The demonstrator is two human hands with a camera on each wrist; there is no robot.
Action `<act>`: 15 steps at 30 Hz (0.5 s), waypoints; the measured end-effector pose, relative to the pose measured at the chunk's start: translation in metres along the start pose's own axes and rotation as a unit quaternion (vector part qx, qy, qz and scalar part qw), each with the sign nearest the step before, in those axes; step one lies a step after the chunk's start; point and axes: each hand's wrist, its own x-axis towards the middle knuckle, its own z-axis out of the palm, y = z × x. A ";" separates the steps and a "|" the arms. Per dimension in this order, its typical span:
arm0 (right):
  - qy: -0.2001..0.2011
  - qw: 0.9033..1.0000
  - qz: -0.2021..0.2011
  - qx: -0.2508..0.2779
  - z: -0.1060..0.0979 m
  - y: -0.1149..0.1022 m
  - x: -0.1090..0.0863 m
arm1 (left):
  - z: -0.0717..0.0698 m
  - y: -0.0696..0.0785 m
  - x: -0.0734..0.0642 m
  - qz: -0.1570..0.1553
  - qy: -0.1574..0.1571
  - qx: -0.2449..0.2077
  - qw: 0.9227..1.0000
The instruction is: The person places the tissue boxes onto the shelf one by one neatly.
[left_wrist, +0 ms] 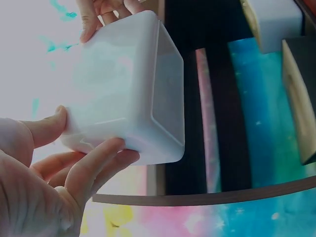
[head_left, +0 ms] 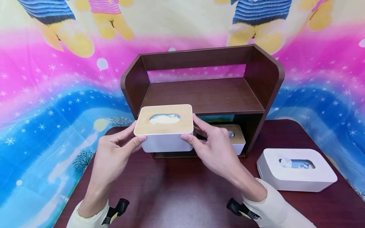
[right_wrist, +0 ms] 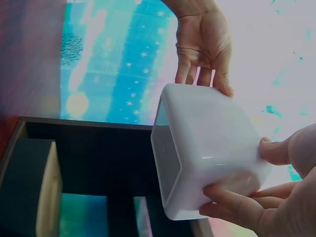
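Observation:
Between both hands, raised in front of the shelf, is a white tissue box (head_left: 166, 143) with a wood-coloured lid (head_left: 163, 128) and pale tissue (head_left: 165, 119) in its oval slot. My left hand (head_left: 112, 156) grips its left end, the thumb on the front corner. On the right end, my right hand (head_left: 218, 150) holds it the same way. The left wrist view shows the box's smooth white side (left_wrist: 103, 84) with fingers curled against it. Seen from the right wrist, the box (right_wrist: 212, 133) has a recessed underside.
A dark brown two-level desk shelf (head_left: 199, 95) stands at the back of the reddish-brown table (head_left: 171, 196). In its lower level, on the right, sits another wood-lidded tissue box (head_left: 239, 139). An all-white tissue box (head_left: 296, 174) rests on the table's right side. A patterned cloth (head_left: 57, 120) hangs behind.

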 end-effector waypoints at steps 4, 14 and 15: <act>0.000 1.000 0.003 -0.008 -0.007 -0.010 0.006 | -0.002 0.009 0.003 0.011 0.005 -0.024 1.000; 0.024 1.000 -0.018 -0.009 -0.017 -0.023 0.021 | -0.008 0.025 0.019 0.023 0.010 -0.038 0.999; 0.025 0.999 -0.018 -0.009 -0.018 -0.024 0.023 | -0.009 0.027 0.021 0.023 0.013 -0.039 0.999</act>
